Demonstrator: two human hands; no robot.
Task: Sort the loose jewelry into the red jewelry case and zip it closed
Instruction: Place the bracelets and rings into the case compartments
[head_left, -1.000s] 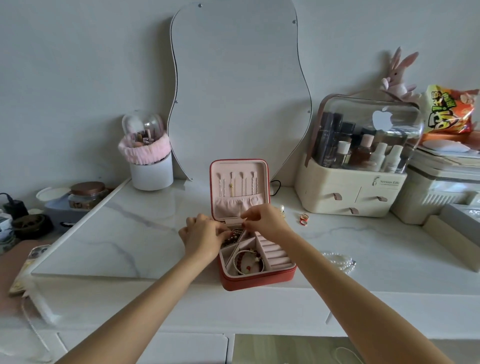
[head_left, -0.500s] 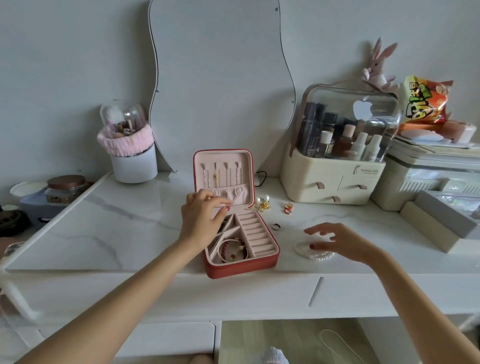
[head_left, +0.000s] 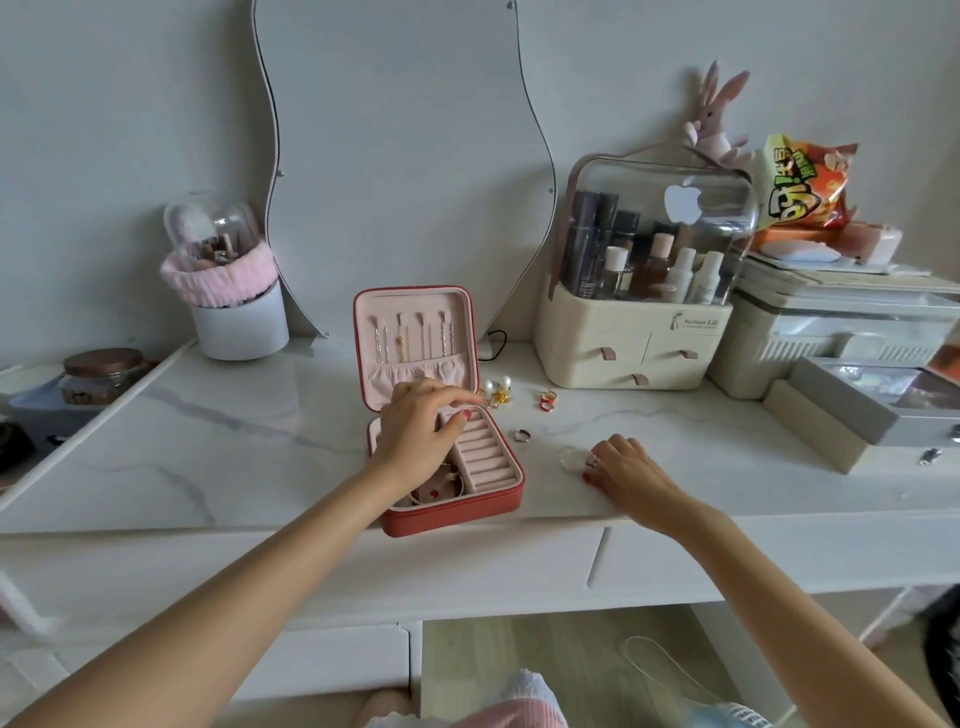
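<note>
Case: the red jewelry case (head_left: 470, 506) is sitting open at the front of the white marble table (head_left: 218, 441), lid standing upright with chains hanging on its pink lining.
Left hand: the left hand (head_left: 418, 434) is hovering over the case's back compartments, fingers loosely bent and apart, index reaching toward the case's right rear corner; it is gripping nothing I can see.
Right hand: the right hand (head_left: 621, 467) is resting on the table to the right of the case, fingers curling down onto a pale pearl bracelet (head_left: 574, 460) (much of it is hidden beneath the fingers).
Inside the case: a beaded bracelet (head_left: 441, 488) is lying in the front left compartment, beside the ring rolls.
Loose pieces: pearl earrings (head_left: 496, 392) are lying just right of the lid's foot, red and gold rings (head_left: 548, 400) farther right, a silver ring (head_left: 522, 435) between the case and the right hand.
Behind the case: a wavy mirror (head_left: 405, 156) is leaning on the wall.
</note>
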